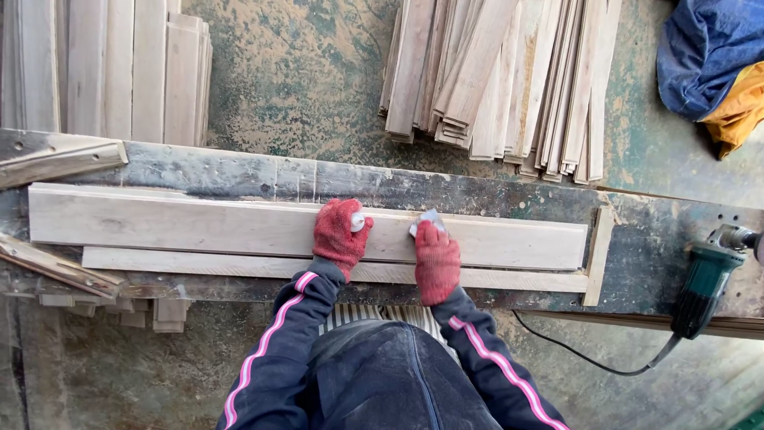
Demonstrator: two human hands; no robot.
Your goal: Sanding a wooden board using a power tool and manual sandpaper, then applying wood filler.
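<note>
The left hand (341,236), in a red knitted glove, is curling shut around a small white object (358,221) and resting on the long pale board (199,225) lying across the workbench (652,239); the right hand (436,256), gloved the same, is pinching a small pale grey piece (427,219) between closed fingers and pressing it against the same board's upper face, just beside the left hand; a narrower strip (183,260) is lying along the board's near edge, touching it, and a short wooden stop (598,253) is standing crosswise at the board's right end; a green power tool (704,280) is lying on the bench well to the right, its black cable (585,360) hanging down below; stacks of wooden slats (509,80) are lying on the floor beyond the bench, with more planks (111,68) at the upper left and a blue and yellow cloth (716,64) at the upper right.
</note>
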